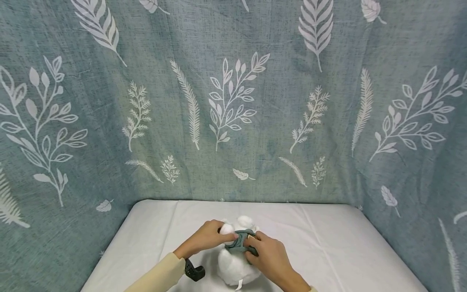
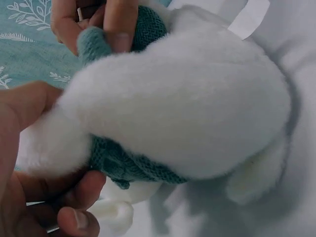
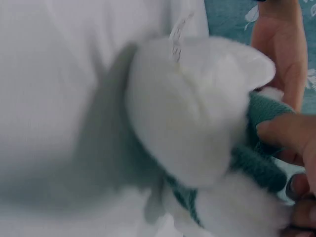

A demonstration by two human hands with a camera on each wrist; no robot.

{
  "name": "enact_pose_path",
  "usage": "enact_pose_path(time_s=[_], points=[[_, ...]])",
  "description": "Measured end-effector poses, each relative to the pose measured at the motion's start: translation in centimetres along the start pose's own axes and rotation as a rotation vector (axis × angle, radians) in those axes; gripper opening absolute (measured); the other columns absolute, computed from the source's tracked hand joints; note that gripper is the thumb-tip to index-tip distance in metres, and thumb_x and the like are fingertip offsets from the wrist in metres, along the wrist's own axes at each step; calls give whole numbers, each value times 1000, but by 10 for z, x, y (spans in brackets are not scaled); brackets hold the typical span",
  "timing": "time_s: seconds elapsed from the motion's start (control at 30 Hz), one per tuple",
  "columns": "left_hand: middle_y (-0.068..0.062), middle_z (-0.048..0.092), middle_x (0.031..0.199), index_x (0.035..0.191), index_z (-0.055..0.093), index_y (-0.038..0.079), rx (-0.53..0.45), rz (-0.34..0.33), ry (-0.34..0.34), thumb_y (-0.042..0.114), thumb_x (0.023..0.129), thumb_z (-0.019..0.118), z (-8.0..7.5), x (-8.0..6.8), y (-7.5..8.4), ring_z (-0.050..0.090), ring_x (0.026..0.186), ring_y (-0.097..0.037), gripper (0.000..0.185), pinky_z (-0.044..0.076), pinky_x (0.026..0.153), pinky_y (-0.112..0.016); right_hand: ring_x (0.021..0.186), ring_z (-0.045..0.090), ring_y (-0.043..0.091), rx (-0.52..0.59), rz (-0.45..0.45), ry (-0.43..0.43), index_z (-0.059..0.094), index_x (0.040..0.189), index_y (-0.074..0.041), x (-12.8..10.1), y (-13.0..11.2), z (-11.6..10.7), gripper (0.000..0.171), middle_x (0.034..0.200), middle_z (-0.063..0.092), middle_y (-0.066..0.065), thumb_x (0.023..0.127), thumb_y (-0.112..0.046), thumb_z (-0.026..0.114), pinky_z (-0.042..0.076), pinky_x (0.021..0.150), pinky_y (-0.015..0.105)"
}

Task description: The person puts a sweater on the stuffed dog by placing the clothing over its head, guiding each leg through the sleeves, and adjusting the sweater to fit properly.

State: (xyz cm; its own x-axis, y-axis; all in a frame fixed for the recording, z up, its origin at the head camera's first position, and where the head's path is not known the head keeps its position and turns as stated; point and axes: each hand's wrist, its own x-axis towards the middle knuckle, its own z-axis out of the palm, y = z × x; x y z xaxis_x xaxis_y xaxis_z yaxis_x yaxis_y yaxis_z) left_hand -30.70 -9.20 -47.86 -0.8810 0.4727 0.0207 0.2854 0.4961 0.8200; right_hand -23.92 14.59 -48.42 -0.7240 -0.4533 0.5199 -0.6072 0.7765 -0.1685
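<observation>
Bottom centre of the head view: white plush toy on the white sheet. Left hand and right hand both pinch its green knitted scarf, fingers curled round it.

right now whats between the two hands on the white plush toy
In the head view, a teal knitted band round the plush toy lies between the left hand and right hand; both pinch it.

One head view and two wrist views, all closing on the same spot.

The head camera is looking forward and down across the surface toward its far edge and the leaf-print cloth behind. Both wrist cameras are sitting very close, from opposite sides, sharing the white plush toy and its teal knit band.
</observation>
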Motion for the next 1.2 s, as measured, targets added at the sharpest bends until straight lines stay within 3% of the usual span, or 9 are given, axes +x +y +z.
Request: enact_pose_path(time_s=[0.1, 0.27, 0.37, 0.5, 0.6, 0.73, 0.83, 0.97, 1.2], points=[[3, 68, 82, 88, 73, 17, 0, 9, 10, 48, 94, 70, -2, 1, 0, 61, 71, -13, 32, 49, 64, -32, 60, 40, -6, 73, -49, 4, 66, 83, -21, -1, -3, 0, 24, 78, 52, -14, 79, -23, 90, 40, 53, 16], [-1, 63, 79, 87, 67, 13, -6, 16, 32, 41, 95, 71, -5, 0, 0, 56, 68, -14, 30, 46, 61, -32, 60, 40, -9, 169, -120, -61, 65, 79, -24, 2, -8, -5, 25, 75, 52, -17, 83, -33, 88, 39, 54, 13], [-1, 63, 83, 90, 65, 12, -22, 19, 20, 40, 96, 71, -6, 0, 0, 56, 71, -15, 29, 47, 63, -33, 56, 38, -7, 256, -55, -100, 68, 79, -27, 7, -7, -8, 20, 69, 49, -19, 90, -38, 80, 38, 51, 16], [-2, 65, 90, 94, 65, 13, -53, 25, -5, 36, 97, 71, -6, -1, 0, 60, 78, -17, 24, 50, 68, -34, 48, 33, -3, 323, 73, -64, 73, 86, -23, 21, -2, -10, 15, 58, 42, -17, 96, -34, 74, 34, 46, 20], [0, 67, 94, 97, 66, 16, -64, 21, -9, 34, 96, 70, -5, -2, -1, 63, 84, -17, 19, 52, 72, -36, 45, 32, -1, 266, 122, -49, 76, 96, -20, 32, -1, -6, 11, 54, 41, -16, 95, -31, 76, 32, 44, 21], [3, 68, 99, 100, 69, 20, -70, 25, -15, 34, 95, 71, -3, -2, -2, 64, 89, -16, 14, 53, 76, -38, 48, 40, -4, 196, 127, -111, 80, 101, -18, 41, -2, 3, 15, 58, 48, -18, 91, -29, 80, 37, 44, 20], [4, 68, 99, 100, 70, 21, -69, 30, -19, 34, 94, 72, -1, -2, -2, 65, 89, -16, 14, 54, 75, -38, 51, 44, -5, 159, 110, -132, 81, 96, -17, 42, -3, 9, 11, 61, 52, -18, 89, -26, 83, 40, 46, 19], [3, 68, 97, 98, 68, 20, -62, 38, -22, 32, 94, 72, 0, -2, -2, 64, 86, -15, 14, 53, 73, -36, 48, 41, -4, 114, 97, -94, 80, 87, -18, 43, -5, 12, 4, 58, 51, -18, 88, -19, 83, 38, 44, 19], [2, 66, 85, 91, 68, 17, -23, 56, 11, 25, 92, 72, -4, -2, 0, 58, 72, -14, 9, 49, 63, -32, 46, 40, -2, 84, 118, -107, 76, 80, -19, 45, -3, 12, 10, 56, 49, -18, 88, -14, 79, 37, 43, 21]])
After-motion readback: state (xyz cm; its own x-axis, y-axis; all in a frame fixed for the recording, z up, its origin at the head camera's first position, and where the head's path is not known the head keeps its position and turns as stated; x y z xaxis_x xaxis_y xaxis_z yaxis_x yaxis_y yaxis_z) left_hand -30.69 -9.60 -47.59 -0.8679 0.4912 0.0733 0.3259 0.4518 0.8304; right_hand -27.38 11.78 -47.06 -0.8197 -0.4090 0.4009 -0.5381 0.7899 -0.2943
